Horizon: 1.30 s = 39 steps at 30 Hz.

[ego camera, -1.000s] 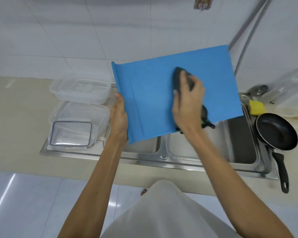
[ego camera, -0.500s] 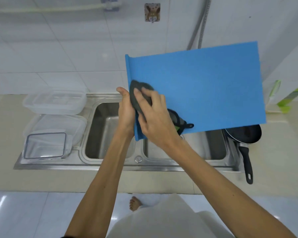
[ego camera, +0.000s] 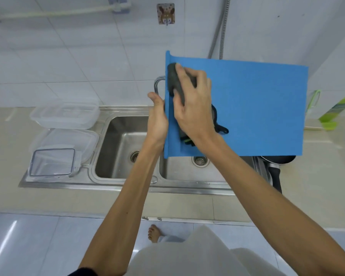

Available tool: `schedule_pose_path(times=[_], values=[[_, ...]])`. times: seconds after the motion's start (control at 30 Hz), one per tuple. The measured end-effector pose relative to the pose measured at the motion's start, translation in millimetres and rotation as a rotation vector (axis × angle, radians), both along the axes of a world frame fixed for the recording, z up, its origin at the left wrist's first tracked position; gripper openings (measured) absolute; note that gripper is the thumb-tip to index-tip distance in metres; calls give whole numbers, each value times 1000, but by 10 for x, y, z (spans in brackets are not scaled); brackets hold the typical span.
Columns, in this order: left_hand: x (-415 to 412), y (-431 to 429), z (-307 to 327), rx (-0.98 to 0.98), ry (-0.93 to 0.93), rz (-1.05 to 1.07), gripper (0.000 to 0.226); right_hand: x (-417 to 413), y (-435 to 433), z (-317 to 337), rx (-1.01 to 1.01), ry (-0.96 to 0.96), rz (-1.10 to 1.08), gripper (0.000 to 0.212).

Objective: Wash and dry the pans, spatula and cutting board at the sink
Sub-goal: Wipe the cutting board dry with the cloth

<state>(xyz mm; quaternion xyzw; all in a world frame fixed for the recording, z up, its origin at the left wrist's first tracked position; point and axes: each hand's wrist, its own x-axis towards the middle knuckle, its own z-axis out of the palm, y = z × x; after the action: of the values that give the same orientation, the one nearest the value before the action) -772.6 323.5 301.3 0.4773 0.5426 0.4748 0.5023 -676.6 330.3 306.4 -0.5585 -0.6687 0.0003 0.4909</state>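
Tubs (ego camera: 64, 116) sit left of the sink (ego camera: 120, 144). The left hand (ego camera: 157, 118) clamps the board (ego camera: 257, 108) upright over it. The right hand (ego camera: 193, 104), closed on what seems a dark cloth (ego camera: 174, 82), has slid to the board's left edge: drying nearly done.

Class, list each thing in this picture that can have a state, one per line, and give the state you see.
Blue cutting board: held up over the sink.
Left hand: gripping the board's left edge.
Right hand: pressing a dark cloth on the board.
Sink: both basins show no standing water.
Black pan: right of the sink, partly hidden.
Clear containers: stacked, empty.
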Motion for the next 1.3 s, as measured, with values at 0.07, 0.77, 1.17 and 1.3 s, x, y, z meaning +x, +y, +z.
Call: schedule_pose_path(times=[0.07, 0.77, 1.17, 1.3], values=[[28, 56, 52, 38, 9, 10, 75, 24, -83, -43, -7, -18, 56, 52], [37, -75, -397, -47, -57, 184, 47, 1884, -1700, -2385, -471, -179, -260, 57], [77, -362, -565, -129, -27, 226, 49, 2080, -1594, -3369, -885, -414, -248, 51], [145, -401, -572, -132, 24, 263, 45, 2121, -1597, -3337, -894, -386, -223, 53]])
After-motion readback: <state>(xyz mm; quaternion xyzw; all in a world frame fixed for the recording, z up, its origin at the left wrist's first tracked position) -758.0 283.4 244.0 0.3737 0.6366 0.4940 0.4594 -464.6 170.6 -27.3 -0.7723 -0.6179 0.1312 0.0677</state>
